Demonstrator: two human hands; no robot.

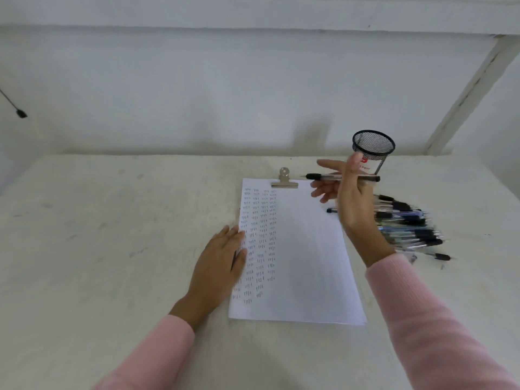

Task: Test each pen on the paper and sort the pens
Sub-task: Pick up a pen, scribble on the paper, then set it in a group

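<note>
Our hands are apart: the left hand (pixel 222 266) lies flat, fingers loosely spread, on the left edge of the paper (pixel 298 257), holding nothing, while the right hand (pixel 349 198) is raised over the sheet's far right corner, pinching a pen (pixel 323 177) that lies level, its dark grip end pointing left and its black cap end to the right, the other fingers fanned out wide.

Writing first: we see four columns of short tally-like strokes down the left part of the paper, too small to read as words. A label on the black mesh cup (pixel 372 149), far right on the counter (pixel 112 220), shows a red mark and a line of small red print that we cannot make out.

The held pen has a clear barrel with a black grip. To the right of the sheet, near the right wrist, a pile of pens (pixel 410 223) lies on the counter, clear and bluish barrels with black parts. A metal clip (pixel 284 180) grips the paper's far edge. Pink sleeves (pixel 439 327) cover both forearms.
</note>
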